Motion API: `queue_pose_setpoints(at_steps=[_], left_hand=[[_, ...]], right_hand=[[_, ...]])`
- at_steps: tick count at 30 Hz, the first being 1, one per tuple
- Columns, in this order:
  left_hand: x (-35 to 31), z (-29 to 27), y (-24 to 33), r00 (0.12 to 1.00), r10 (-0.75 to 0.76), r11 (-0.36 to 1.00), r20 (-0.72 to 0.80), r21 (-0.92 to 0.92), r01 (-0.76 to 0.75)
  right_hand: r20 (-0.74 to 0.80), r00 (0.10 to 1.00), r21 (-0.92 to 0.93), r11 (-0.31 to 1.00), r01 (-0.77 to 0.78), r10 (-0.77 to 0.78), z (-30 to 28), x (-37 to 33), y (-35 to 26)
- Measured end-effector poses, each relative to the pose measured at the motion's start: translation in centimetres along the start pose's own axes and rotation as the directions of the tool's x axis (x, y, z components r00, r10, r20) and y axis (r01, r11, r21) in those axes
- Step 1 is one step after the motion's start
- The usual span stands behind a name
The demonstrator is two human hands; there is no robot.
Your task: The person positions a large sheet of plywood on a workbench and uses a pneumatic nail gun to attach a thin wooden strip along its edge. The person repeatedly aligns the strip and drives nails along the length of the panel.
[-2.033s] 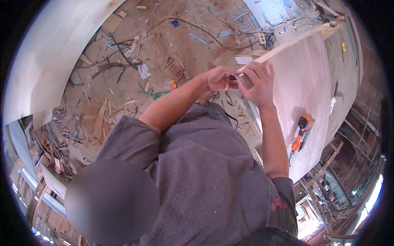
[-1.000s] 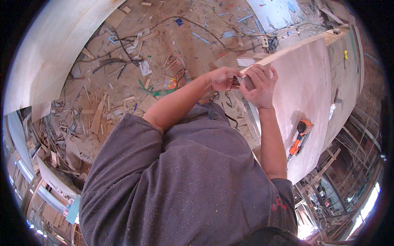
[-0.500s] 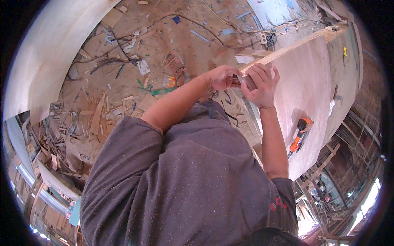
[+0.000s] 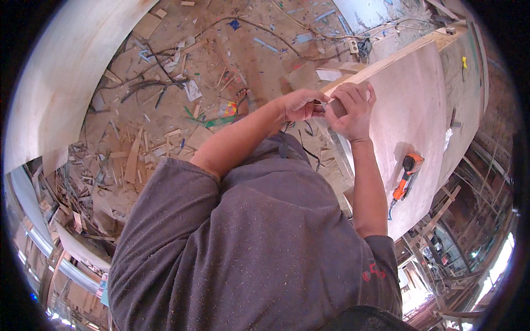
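Observation:
My right hand (image 4: 351, 113) is curled around a small brown block-like piece (image 4: 336, 107) at the near left corner of a pale plywood panel (image 4: 411, 105). My left hand (image 4: 303, 105) meets it from the left, fingers pinched together close to the block. Whatever sits between the left fingertips is too small to make out. Lying on the panel, right of my right forearm, is an orange and black power tool (image 4: 407, 172) shaped like a nail gun.
Wood offcuts and scraps (image 4: 132, 154) litter the floor at the left. A cable (image 4: 281, 43) runs across the floor to a white socket block (image 4: 353, 46). A large curved pale sheet (image 4: 61, 71) stands at far left. A yellow item (image 4: 464, 62) lies farther right.
The right fingers have shifted slightly and curl closer over the brown block. A pale edge seen between the hands earlier shows less now. The power tool stays on the panel.

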State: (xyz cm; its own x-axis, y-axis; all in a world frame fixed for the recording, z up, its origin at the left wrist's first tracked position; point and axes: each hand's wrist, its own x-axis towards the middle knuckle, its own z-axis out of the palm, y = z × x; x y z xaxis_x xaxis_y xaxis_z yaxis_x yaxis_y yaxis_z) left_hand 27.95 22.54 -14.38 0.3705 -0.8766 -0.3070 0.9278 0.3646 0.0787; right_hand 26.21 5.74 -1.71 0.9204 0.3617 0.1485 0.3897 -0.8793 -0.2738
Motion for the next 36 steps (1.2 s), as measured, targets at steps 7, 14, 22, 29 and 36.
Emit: queue_pose_setpoints(at_steps=[7,14,22,29,36], left_hand=[[0.0,0.1,-0.1,1.000,0.001,1.000,-0.015,-0.003,-0.001],[0.0,0.3,0.3,1.000,-0.029,0.999,0.004,-0.040,0.029],[0.5,-0.3,0.7,0.996,-0.090,0.994,0.017,-0.059,0.091],[0.1,0.3,0.7,0.996,-0.091,0.987,0.023,-0.130,0.093],[0.1,-0.2,0.5,0.997,-0.036,0.999,0.066,-0.028,0.038]], right_hand=[[-0.012,1.000,-0.015,1.000,0.000,0.000,-0.1,0.1,-0.3],[-0.042,0.999,-0.033,0.999,0.015,-0.016,0.3,-0.3,-0.1],[-0.050,0.999,0.025,0.999,0.024,-0.022,0.2,-0.4,-0.1],[-0.046,0.998,0.049,0.998,0.033,-0.031,0.4,-0.4,0.2],[-0.042,0.999,0.052,0.998,0.031,-0.029,0.2,-0.2,0.1]])
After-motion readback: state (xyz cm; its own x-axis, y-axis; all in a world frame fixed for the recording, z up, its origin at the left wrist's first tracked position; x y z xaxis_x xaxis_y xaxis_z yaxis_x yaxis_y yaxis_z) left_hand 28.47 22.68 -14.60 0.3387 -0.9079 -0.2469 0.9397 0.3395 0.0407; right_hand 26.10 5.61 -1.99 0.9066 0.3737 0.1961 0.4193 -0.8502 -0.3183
